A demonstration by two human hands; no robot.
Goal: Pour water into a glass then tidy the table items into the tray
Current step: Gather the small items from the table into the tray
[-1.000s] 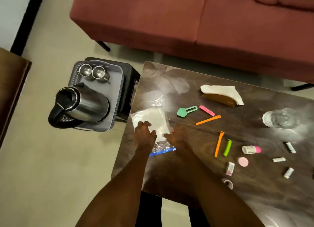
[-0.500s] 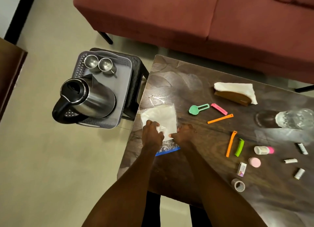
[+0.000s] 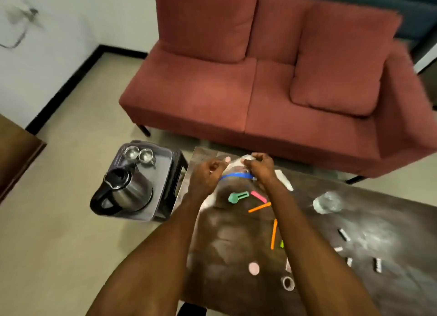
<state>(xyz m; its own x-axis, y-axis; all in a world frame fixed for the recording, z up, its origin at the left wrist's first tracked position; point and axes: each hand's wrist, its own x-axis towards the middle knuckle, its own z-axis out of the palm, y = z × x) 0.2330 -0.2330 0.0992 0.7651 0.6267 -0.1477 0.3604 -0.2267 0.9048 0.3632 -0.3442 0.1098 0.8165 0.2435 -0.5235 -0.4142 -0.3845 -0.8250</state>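
Note:
Both my hands hold a clear zip bag (image 3: 236, 168) with a blue seal strip up above the dark table (image 3: 390, 233). My left hand (image 3: 207, 173) grips its left edge and my right hand (image 3: 261, 165) pinches its top right. On the table lie a green clip (image 3: 237, 196), a pink clip (image 3: 258, 196), two orange sticks (image 3: 259, 207), a pink round lid (image 3: 253, 268), a tape roll (image 3: 287, 283) and several small white tubes (image 3: 344, 234). A glass of water (image 3: 327, 203) stands at the right. The grey tray (image 3: 165, 171) on a stool at the left carries a steel kettle (image 3: 125, 192) and two steel cups (image 3: 139, 153).
A red sofa (image 3: 272, 79) stands just beyond the table's far edge. A white napkin (image 3: 283, 179) shows behind my right wrist. A brown wooden piece of furniture (image 3: 16, 154) is at the far left, with beige floor between it and the tray.
The zip bag lay flat on the table under both hands; now both hands have lifted it off the surface. The camera has tilted up, showing more of the sofa.

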